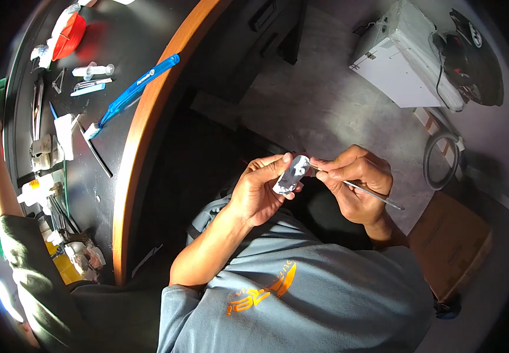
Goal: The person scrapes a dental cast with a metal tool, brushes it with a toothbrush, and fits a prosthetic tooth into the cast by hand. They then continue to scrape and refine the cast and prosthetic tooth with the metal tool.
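Note:
My left hand (255, 193) is closed around a small oblong piece (291, 175), grey to dark on its face with white patches along the edges. I hold it up in front of my body; its exact kind is not clear. In my right hand (361, 181) a thin metal hand tool (379, 196) is pinched like a pen. Its rear end sticks out to the lower right. The working tip points at the right edge of the piece, and whether it touches is hard to tell.
Left of me is a black table with a wooden edge (128, 176). On it lie a blue toothbrush (142, 82), a syringe (92, 70), a red bowl (69, 36) and several tools. Another person's arm (4, 176) reaches along the far left. A cardboard box (451, 244) stands at right.

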### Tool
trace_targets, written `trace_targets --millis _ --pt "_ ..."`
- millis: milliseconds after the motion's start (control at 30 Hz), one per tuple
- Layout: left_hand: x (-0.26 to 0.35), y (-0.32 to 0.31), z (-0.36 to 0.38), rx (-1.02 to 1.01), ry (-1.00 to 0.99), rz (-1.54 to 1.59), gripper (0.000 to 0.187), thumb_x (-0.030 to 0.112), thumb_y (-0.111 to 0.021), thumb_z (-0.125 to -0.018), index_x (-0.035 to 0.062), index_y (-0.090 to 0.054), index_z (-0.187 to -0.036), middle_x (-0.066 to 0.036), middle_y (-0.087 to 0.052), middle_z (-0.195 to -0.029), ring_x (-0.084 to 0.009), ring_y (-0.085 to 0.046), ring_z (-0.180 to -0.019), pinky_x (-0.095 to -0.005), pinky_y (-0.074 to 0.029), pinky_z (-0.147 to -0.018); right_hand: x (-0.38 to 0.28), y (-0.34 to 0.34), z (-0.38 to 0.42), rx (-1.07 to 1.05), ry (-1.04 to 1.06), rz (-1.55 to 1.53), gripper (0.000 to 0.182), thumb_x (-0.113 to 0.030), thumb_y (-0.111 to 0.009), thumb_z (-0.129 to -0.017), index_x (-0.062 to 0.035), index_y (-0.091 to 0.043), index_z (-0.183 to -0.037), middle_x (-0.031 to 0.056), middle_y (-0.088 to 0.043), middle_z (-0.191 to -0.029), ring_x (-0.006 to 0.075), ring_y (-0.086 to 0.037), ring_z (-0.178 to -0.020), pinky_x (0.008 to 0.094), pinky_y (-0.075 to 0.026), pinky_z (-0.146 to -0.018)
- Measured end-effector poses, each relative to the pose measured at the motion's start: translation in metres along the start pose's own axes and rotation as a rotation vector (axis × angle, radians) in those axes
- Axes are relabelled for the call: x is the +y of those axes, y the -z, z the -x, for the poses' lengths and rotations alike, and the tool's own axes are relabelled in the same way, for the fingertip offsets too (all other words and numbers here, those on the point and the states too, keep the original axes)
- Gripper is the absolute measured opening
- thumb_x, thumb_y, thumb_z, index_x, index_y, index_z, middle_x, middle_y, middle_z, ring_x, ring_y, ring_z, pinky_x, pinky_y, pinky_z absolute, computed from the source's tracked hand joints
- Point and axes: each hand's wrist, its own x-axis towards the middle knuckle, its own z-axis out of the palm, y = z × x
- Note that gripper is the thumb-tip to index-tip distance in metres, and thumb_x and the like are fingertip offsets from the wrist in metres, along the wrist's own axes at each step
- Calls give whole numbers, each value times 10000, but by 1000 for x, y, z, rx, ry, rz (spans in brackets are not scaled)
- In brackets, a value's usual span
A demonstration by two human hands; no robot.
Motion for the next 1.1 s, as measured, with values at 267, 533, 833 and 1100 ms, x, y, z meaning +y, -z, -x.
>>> trace_targets --millis 267,533,833,1100 --pt "-1 -1 1 -10 5 -7 388 314 -640 -1068 -29 -699 -1240 -146 -764 -1008 -165 -727 -742 -202 -585 -540 -1 1 -1 10 6 3 143 84 -796 -884 17 -671 -880 165 -727 -890 241 -796 -875 283 -651 -722" --pt "1 2 0 -74 16 75 334 265 -661 -1064 -36 -737 -1186 -170 -787 -1031 -194 -768 -777 -271 -640 -636 -1 2 0 5 -2 -3 144 84 -796 -883 19 -667 -875 171 -729 -910 237 -795 -871 280 -651 -722" --pt "1 3 0 -106 24 81 347 271 -650 -1071 -38 -730 -1208 -176 -785 -1052 -195 -768 -778 -272 -641 -644 -3 3 0 -14 -23 -14 161 100 -772 -897 15 -638 -875 175 -715 -891 277 -797 -884 325 -672 -764" --pt "-2 7 -1 -119 20 63 395 285 -636 -1072 -48 -682 -1280 -193 -764 -1103 -199 -758 -816 -247 -638 -623 -2 4 0 -24 -25 -30 165 119 -742 -912 21 -613 -885 178 -693 -880 295 -795 -889 373 -689 -816"
